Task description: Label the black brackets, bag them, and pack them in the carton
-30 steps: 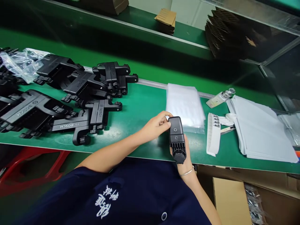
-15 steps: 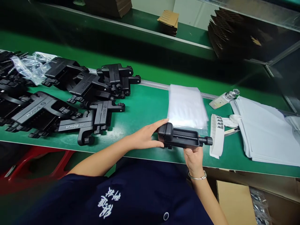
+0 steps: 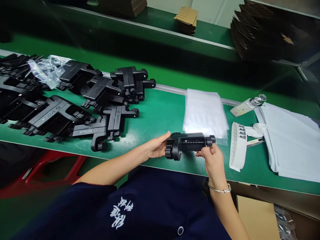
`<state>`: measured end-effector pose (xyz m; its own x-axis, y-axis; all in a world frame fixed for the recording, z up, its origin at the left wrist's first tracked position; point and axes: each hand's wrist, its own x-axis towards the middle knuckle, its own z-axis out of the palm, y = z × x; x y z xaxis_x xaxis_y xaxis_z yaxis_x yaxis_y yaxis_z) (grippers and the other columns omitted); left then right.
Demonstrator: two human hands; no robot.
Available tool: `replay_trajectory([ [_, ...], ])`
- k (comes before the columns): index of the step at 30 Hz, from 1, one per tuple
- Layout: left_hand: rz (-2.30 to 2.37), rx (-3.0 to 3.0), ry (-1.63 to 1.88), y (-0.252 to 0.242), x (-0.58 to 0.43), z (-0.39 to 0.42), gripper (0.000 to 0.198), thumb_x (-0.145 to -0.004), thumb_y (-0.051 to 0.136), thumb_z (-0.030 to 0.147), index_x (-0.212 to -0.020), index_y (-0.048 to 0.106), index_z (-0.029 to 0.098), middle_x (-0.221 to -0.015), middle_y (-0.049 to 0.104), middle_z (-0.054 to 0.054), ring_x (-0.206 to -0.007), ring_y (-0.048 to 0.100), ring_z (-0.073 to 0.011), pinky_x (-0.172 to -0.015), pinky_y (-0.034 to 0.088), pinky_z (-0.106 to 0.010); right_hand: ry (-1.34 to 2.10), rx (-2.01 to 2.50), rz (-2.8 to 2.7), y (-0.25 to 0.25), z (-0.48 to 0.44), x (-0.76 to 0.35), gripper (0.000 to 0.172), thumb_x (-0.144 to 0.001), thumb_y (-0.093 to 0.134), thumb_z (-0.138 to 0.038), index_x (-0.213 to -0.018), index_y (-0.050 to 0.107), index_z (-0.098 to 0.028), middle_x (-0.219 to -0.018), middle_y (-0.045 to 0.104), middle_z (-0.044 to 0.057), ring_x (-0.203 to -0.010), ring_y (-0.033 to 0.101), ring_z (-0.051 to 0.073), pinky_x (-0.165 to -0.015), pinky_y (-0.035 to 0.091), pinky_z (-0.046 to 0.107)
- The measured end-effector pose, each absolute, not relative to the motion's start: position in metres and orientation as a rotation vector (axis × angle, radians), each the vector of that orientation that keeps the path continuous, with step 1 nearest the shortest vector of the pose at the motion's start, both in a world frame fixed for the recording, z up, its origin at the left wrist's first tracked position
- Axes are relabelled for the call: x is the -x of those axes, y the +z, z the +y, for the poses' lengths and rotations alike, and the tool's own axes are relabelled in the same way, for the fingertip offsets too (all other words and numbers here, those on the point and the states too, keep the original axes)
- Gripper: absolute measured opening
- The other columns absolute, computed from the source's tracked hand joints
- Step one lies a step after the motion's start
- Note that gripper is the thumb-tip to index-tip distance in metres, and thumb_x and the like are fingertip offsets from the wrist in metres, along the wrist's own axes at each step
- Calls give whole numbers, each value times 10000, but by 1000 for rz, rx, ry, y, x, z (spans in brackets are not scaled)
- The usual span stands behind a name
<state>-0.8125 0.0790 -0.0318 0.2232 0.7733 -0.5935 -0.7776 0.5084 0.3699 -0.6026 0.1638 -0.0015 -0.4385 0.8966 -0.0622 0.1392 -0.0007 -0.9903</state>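
Observation:
Both my hands grip a black plastic clamp bracket (image 3: 191, 142) with round knobs, above the front edge of the green table. My left hand (image 3: 158, 146) closes on its left end, thumb on top. Around the right end, by a knob, are the fingers of my right hand (image 3: 213, 158); a silver bangle is on that wrist. Just behind the bracket lies a stack of clear plastic bags (image 3: 205, 111). To the left, several similar black brackets marked BOSCH (image 3: 100, 91) are piled on the table.
Right of the bags lie a roll of white labels (image 3: 237, 146), a cutter knife (image 3: 255, 141), a small bottle (image 3: 246, 106) and white sheets (image 3: 292, 140). Crumpled clear plastic (image 3: 50, 71) rests on the left pile. A red stool (image 3: 53, 173) stands below; cardboard (image 3: 188, 18) is on the shelf.
The bracket has been turned over in my hands: its hollow side was uppermost, and now its ribbed side and a knob face me. The whole view has shifted slightly.

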Motion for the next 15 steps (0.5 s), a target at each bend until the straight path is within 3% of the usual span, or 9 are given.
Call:
replay_trajectory([
  [4,878,-42,1063,-41,817,95,488,-929,468,548,-869,725,137,-758,724,-67,-629,657,-164,-621,527,-277,992,965,-2098,16,143,615,418,-704,760,-500,-957,584,-219,-747,690,36,-641,655,200,-582,543,324],
  [8,811,-88,1033,-45,818,109,482,-909,502,556,-977,706,125,-789,728,-89,-683,679,-193,-682,535,-312,592,661,-2314,27,124,630,356,-784,713,-435,-1031,589,-211,-822,712,85,-693,687,230,-601,552,330],
  [12,777,-201,1048,-36,818,107,545,-856,581,565,-1208,626,151,-858,727,-89,-717,683,-211,-718,539,-337,684,634,-2365,30,130,622,442,-808,684,-473,-1135,570,-197,-901,723,94,-776,701,237,-660,559,336],
  [15,980,-380,1196,-29,825,99,649,-794,687,487,-1364,505,237,-1136,686,-71,-915,669,-211,-861,509,-315,998,815,-2328,24,174,585,496,-852,595,-501,-1254,538,-217,-1066,707,88,-908,685,230,-774,547,353],
])
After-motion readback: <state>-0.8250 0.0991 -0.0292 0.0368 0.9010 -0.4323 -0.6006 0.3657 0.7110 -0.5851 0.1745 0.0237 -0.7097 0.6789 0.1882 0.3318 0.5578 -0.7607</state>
